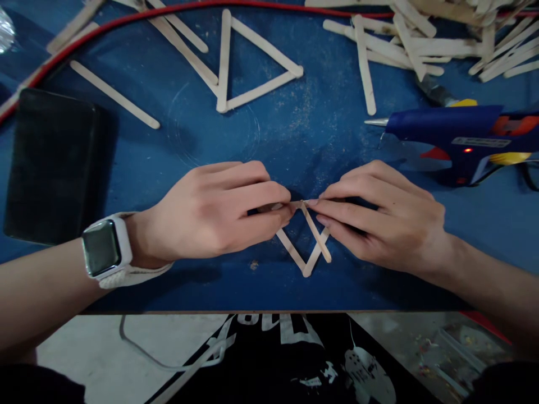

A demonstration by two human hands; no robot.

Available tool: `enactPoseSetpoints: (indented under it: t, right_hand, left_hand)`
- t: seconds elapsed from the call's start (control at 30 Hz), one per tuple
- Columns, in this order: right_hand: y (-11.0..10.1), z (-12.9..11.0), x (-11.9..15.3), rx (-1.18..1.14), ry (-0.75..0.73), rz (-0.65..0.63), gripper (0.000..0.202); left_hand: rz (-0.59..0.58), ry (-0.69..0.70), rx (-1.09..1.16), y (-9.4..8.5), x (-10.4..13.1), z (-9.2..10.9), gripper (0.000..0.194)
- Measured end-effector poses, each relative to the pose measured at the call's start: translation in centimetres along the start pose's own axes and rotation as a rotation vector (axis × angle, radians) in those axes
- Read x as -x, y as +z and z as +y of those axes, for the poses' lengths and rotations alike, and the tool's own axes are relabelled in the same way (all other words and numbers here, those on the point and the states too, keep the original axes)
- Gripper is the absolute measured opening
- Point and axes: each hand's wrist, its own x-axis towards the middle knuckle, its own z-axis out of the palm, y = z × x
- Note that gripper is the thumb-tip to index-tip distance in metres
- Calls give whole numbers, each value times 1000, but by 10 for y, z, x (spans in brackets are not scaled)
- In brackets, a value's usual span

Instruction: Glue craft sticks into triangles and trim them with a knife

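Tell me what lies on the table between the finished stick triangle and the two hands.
In the head view, nothing lies between the stick triangle and the left hand or right hand: only bare blue table, dusted with fine debris and faint circular marks.

Nothing readable: the glue gun point(458, 137) label is too blurred, and the black shirt point(295, 359) print perhaps shows upside-down letters.

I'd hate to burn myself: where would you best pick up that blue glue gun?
Probably by the glue gun's thick blue body or handle at the right, coming from the right side. It lies on its side on the blue table with its metal nozzle pointing left, and a red light glows, so the tip is likely hot.
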Motion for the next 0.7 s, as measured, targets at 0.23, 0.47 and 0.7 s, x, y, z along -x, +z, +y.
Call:
enactPoseSetpoints:
  t: [0.23, 0.47, 0.7]
  right_hand:
    - [0, 1, 2, 21, -17, -90, 19]
    - [-7, 8, -2, 131, -159, -117, 8]
    - [-6, 8, -4, 116, -134, -89, 9]
  left_hand:
    - [-16, -15, -47, -1, 0, 1, 15]
    - [-12, -28, -57, 0, -1, 3, 16]
    - [-16, -26, -56, 0, -3, 4, 18]
